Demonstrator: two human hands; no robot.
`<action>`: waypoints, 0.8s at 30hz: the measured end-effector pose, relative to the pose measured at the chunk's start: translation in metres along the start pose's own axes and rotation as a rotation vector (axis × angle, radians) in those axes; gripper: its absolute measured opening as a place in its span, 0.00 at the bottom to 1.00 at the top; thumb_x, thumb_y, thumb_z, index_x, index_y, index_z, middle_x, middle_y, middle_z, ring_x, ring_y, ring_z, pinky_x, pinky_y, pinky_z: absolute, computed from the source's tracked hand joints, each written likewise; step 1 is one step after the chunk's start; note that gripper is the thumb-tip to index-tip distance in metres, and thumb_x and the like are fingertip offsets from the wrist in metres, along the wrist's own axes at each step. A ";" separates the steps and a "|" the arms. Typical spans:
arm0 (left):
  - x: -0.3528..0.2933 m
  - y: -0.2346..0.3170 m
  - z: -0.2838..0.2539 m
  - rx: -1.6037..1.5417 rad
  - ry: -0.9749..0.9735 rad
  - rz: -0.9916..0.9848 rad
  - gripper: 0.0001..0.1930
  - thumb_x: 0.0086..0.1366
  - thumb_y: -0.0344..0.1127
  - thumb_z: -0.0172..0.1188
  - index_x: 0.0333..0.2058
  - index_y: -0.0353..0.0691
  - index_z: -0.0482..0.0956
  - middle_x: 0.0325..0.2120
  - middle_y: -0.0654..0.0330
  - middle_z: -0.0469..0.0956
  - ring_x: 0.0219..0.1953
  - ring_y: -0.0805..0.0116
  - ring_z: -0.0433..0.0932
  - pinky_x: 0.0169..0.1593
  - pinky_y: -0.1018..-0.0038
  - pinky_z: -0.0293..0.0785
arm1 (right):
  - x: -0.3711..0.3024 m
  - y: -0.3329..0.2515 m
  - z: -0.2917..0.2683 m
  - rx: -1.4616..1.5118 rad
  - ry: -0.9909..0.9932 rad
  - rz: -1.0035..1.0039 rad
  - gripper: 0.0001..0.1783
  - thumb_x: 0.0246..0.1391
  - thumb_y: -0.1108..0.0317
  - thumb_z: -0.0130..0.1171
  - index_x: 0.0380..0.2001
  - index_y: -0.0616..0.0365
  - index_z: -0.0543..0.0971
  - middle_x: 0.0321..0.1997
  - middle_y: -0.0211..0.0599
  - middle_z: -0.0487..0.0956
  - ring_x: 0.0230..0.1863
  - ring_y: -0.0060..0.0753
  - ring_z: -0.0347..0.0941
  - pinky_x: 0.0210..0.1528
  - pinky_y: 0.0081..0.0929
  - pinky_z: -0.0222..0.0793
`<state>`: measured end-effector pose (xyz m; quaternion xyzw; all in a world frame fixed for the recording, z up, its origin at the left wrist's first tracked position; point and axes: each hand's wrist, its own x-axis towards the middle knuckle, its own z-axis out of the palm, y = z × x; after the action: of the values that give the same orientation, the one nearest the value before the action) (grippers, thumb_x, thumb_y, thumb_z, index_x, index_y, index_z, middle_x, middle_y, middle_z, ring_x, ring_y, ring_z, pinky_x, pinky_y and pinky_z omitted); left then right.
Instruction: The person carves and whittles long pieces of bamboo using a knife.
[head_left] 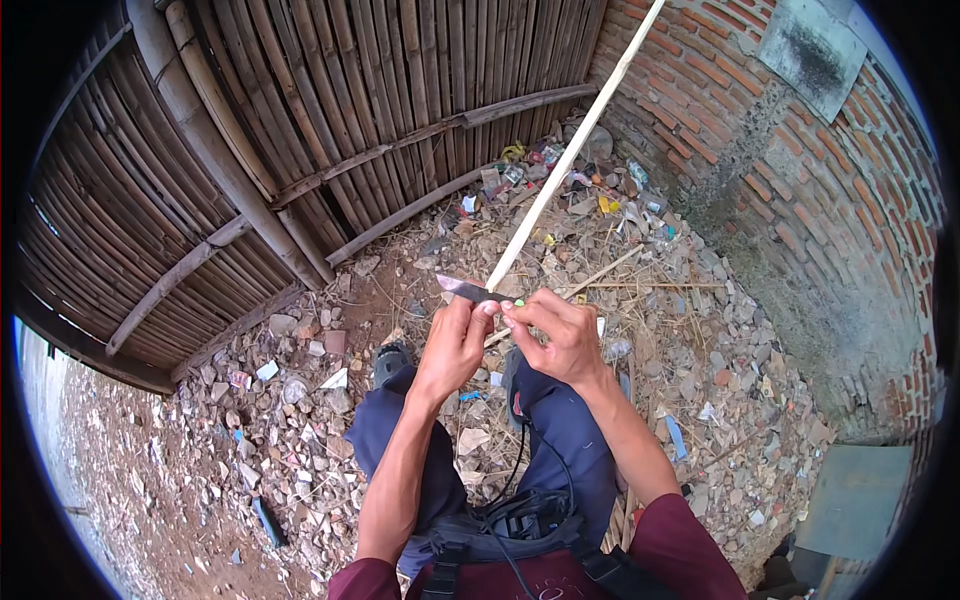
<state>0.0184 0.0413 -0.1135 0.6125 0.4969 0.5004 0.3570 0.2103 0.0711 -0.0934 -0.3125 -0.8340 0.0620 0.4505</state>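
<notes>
One long, pale, slender wooden stick [570, 160] slanted from the person's grasp out over the far edge of the stony, litter-strewn ground [300, 400], near the weathered red-brick wall [790, 210]. From where I stood, the left hand [452, 340] was clenched about its near end; the right hand [558, 335] pinched a dark-bladed, green-ended knife [462, 289], its blade crossing the stick.

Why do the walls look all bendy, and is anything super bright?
In the head view, the fisheye lens bends the rough red-brick wall and the brown bamboo-slat wall toward the rim; in that same view, the far left edge looks washed-out pale, while the thin dark metal knife blade has a lighter gleam near its tip.
</notes>
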 end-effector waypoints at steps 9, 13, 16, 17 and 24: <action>0.000 -0.010 0.000 0.018 -0.006 -0.005 0.17 0.85 0.42 0.50 0.47 0.32 0.80 0.24 0.66 0.72 0.26 0.77 0.68 0.30 0.72 0.67 | 0.000 -0.003 0.001 -0.026 0.004 0.004 0.08 0.54 0.70 0.73 0.39 0.47 0.89 0.30 0.26 0.81 0.23 0.33 0.80 0.23 0.33 0.73; -0.002 0.000 -0.005 -0.199 -0.129 -0.122 0.17 0.87 0.45 0.47 0.48 0.35 0.74 0.26 0.70 0.67 0.25 0.80 0.64 0.28 0.75 0.63 | 0.000 -0.001 0.001 0.002 0.029 0.025 0.08 0.54 0.71 0.72 0.38 0.47 0.89 0.30 0.27 0.82 0.23 0.34 0.80 0.23 0.33 0.73; -0.003 0.006 -0.008 -0.335 -0.199 -0.155 0.18 0.87 0.47 0.47 0.48 0.35 0.73 0.27 0.70 0.66 0.25 0.81 0.63 0.27 0.76 0.62 | 0.000 0.000 0.000 0.036 0.049 0.042 0.07 0.54 0.71 0.72 0.37 0.49 0.89 0.30 0.28 0.82 0.23 0.35 0.81 0.24 0.33 0.73; -0.004 0.009 -0.009 -0.335 -0.188 -0.165 0.17 0.87 0.45 0.47 0.49 0.35 0.73 0.28 0.69 0.68 0.25 0.80 0.64 0.27 0.76 0.63 | 0.001 0.001 0.000 0.043 0.042 0.041 0.07 0.54 0.71 0.72 0.37 0.49 0.89 0.30 0.29 0.82 0.24 0.35 0.81 0.24 0.33 0.73; -0.004 -0.004 -0.004 0.018 -0.016 0.062 0.14 0.85 0.39 0.50 0.47 0.32 0.76 0.27 0.61 0.76 0.26 0.72 0.73 0.32 0.68 0.71 | 0.005 -0.004 -0.001 0.066 0.056 0.018 0.08 0.54 0.71 0.72 0.38 0.49 0.90 0.30 0.29 0.83 0.24 0.36 0.81 0.24 0.33 0.73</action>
<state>0.0131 0.0385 -0.1171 0.6348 0.4795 0.5017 0.3397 0.2072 0.0712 -0.0879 -0.3063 -0.8158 0.0847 0.4833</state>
